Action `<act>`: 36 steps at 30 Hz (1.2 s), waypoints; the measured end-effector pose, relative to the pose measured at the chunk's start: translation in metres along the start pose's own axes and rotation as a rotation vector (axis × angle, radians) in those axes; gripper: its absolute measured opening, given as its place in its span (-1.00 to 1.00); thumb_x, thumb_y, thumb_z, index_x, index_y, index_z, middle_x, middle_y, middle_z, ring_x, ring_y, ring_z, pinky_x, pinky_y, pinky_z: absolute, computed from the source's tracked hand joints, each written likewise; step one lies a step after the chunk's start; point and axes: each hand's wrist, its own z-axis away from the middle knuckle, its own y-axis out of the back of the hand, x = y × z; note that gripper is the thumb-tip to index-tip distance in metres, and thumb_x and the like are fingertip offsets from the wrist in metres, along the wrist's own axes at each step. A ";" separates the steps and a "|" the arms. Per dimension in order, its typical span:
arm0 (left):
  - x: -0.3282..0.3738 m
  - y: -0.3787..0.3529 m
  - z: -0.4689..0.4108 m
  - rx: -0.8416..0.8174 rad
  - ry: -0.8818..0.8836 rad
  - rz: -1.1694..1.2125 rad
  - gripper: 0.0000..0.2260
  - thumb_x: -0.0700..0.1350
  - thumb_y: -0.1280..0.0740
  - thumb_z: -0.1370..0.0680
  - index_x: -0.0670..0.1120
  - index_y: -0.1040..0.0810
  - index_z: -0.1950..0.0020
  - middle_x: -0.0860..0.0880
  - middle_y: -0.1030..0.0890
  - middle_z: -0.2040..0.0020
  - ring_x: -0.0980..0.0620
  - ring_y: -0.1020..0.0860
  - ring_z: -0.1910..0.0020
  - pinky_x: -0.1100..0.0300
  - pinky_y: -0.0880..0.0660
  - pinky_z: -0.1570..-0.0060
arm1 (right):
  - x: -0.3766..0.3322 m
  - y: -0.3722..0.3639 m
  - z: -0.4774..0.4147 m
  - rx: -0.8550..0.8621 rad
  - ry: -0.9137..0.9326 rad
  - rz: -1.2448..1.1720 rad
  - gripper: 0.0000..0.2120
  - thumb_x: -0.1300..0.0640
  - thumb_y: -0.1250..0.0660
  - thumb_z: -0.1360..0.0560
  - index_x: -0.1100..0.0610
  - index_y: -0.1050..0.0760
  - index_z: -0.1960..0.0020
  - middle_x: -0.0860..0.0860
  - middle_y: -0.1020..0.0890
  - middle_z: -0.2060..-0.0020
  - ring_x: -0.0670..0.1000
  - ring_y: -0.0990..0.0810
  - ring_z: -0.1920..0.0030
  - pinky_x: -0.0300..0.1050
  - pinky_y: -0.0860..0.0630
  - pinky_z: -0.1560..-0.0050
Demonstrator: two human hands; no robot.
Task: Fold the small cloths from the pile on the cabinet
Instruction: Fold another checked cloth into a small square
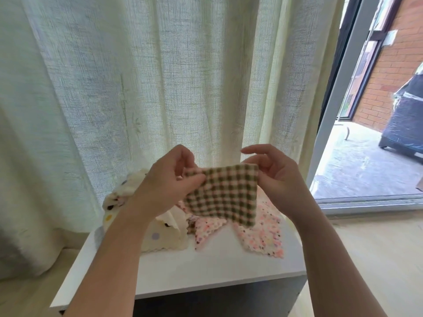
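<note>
A person's two bare hands hold a green-and-cream checked cloth [224,193] in the air above a white cabinet [206,271] standing in front of a window. The left hand [169,179] pinches the cloth's upper left corner, thumb in front and fingers [183,156] curled behind it. The right hand [277,177] grips the upper right corner with its thumb against the edge, while its forefinger sticks out above the fabric. The cloth hangs spread between the two hands, its lower right corner dipping lowest.

Below it, the pile [190,225] of small cloths lies along the back edge of the cabinet top, touching the curtain. A cream cloth [160,239] with coloured dots sits heaped at the back left corner, partly behind the left forearm. Pink speckled cloths [263,236] lie crumpled beside it, reaching toward the back right corner, with pointed corners spilling toward the middle of the top.

A pale, sheer curtain [160,76] hangs in long folds behind the cabinet, with daylight coming through it. To the right, a white door frame [338,88] borders a view of a paved terrace, a red brick wall [389,76] and a bulky object under a dark cover [407,115]. Light wooden floor [377,259] shows to the cabinet's right.
</note>
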 end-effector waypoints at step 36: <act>0.006 -0.001 0.008 -0.113 -0.177 -0.416 -0.84 -0.03 -0.47 -0.46 0.13 -0.51 0.23 0.09 -0.59 0.30 0.09 -0.56 0.26 0.28 -0.45 0.24 | -0.013 0.010 0.005 -0.118 -0.136 0.488 -0.86 0.19 -0.51 -0.39 -0.05 -0.65 0.23 -0.07 -0.69 0.29 -0.12 -0.64 0.22 -0.31 -0.54 0.14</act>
